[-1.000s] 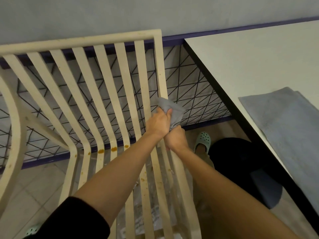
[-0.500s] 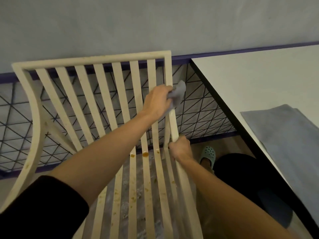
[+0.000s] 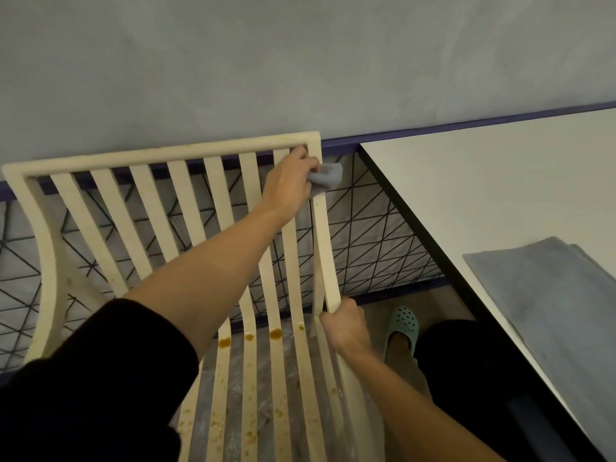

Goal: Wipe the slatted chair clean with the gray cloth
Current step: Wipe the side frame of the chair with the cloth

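The cream slatted chair fills the lower left, its backrest rising toward the wall. Brown stains and crumbs dot the seat slats near the bend and lower down. My left hand grips the bunched gray cloth around the right side post, just under the top rail's right corner. My right hand grips the same right post lower down, near where backrest meets seat.
A white table with a dark edge stands close on the right, with a gray-blue mat lying on it. Behind the chair a black wire grid runs along the gray wall. A foot in a green clog is beside the chair.
My left hand has slid the cloth up the right post from mid-height to just under the top rail. My right hand stays gripping the post lower down.
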`<act>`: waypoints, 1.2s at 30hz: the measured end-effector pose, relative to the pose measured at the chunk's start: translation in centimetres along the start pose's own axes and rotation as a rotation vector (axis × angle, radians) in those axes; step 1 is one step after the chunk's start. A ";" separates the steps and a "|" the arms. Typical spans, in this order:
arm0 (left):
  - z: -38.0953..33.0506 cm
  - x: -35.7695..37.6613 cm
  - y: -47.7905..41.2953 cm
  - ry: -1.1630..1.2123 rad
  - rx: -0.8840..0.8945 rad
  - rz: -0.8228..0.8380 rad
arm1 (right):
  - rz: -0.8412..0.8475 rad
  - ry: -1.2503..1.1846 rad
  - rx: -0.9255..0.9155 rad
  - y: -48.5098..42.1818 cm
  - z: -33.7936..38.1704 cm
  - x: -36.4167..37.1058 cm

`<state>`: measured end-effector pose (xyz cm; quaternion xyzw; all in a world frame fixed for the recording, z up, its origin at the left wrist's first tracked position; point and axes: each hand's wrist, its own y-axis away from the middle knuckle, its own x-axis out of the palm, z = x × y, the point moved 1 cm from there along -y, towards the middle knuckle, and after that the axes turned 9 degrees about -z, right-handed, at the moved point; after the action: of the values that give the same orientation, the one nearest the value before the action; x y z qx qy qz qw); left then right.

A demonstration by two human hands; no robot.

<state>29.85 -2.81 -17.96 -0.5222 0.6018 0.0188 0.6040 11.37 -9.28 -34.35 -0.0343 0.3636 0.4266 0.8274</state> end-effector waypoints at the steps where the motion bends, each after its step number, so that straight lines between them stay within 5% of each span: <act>1: 0.0 0.5 0.7 0.002 -0.022 0.022 | 0.001 0.001 0.002 0.0 0.0 0.0; 20: -2.2 1.8 8.9 -0.080 0.320 0.537 | -0.011 0.016 0.000 0.5 0.8 -0.2; 36: -1.2 -1.8 -4.8 -0.190 0.166 0.106 | 0.013 -0.014 -0.013 0.1 0.1 -0.2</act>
<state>31.64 -4.62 -13.40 -0.4338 0.5680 0.0503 0.6976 11.32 -9.33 -34.11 -0.0344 0.3555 0.4344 0.8269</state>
